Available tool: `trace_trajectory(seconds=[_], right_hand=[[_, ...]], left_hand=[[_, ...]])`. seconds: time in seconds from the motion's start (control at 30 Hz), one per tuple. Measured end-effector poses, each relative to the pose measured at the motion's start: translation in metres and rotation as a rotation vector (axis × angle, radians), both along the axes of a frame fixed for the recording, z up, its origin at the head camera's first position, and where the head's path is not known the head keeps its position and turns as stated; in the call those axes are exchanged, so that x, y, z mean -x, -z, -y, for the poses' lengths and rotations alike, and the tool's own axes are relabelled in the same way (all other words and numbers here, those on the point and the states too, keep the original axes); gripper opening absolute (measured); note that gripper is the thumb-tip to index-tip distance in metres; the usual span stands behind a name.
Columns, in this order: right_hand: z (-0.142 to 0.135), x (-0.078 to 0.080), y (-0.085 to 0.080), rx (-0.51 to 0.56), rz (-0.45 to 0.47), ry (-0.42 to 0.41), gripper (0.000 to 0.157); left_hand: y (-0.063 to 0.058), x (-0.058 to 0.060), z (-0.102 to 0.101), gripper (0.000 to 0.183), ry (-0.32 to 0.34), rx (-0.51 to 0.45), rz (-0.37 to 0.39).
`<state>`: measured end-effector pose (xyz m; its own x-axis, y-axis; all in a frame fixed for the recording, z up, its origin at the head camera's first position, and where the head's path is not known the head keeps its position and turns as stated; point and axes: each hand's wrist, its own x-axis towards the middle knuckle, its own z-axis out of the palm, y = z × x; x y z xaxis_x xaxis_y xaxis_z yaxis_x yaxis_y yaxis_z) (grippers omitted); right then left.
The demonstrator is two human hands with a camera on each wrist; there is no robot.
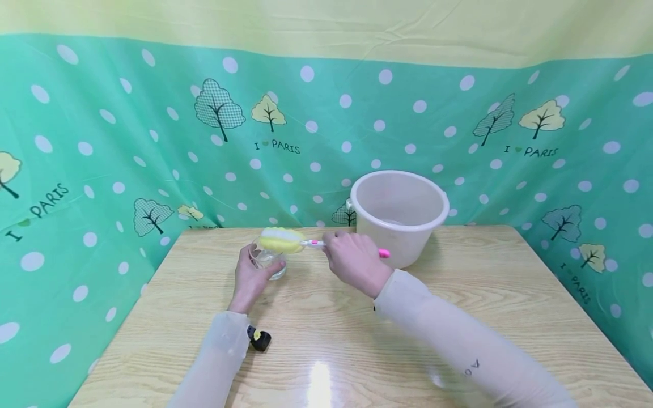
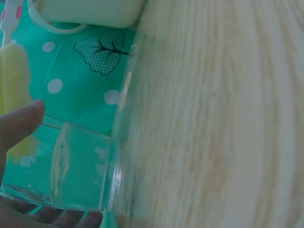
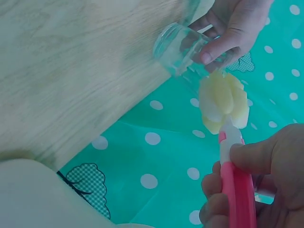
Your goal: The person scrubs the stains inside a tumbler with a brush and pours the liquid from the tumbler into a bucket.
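Note:
My left hand (image 1: 253, 276) grips a clear glass cup (image 1: 278, 272) around its side, thumb on one side and fingers on the other. In the left wrist view the glass (image 2: 85, 166) has its base close to the table. My right hand (image 1: 355, 258) holds a sponge bottle brush by its pink and white handle (image 3: 235, 190). The brush's yellow and white sponge head (image 1: 282, 240) is at the mouth of the glass, overlapping its rim in the head view. In the right wrist view the sponge (image 3: 224, 102) points toward the glass opening.
A white plastic bucket (image 1: 408, 238) stands at the back of the wooden table (image 1: 326, 328), just beyond my right hand. Behind the table hangs a green dotted cloth (image 1: 316, 136) with tree prints. A black strap piece (image 1: 260, 340) sits at my left wrist.

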<state>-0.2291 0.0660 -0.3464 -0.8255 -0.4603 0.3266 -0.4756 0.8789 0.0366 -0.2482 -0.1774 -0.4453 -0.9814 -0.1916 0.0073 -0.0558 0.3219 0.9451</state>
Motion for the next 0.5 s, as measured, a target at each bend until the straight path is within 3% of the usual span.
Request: trace_trajectory(seconds=[0.2,0.43,0.5], right_hand=[[0.0030,0.0032,-0.0034,-0.089,-0.063,-0.020,0.006],[0.0073,0.0069,-0.0087,-0.179,-0.159,-0.033,0.034],[0.0079,0.0075,-0.0104,-0.199,-0.169,-0.030,0.033]], left_hand=[[0.0011,0.0002,0.0005,0.101,0.014,-0.023,-0.006],[0.0009,0.0007,0.0011,0.103,0.009,-0.028,0.003],[0.0009,0.0008,0.0010,0.103,0.010,-0.030,0.002]])
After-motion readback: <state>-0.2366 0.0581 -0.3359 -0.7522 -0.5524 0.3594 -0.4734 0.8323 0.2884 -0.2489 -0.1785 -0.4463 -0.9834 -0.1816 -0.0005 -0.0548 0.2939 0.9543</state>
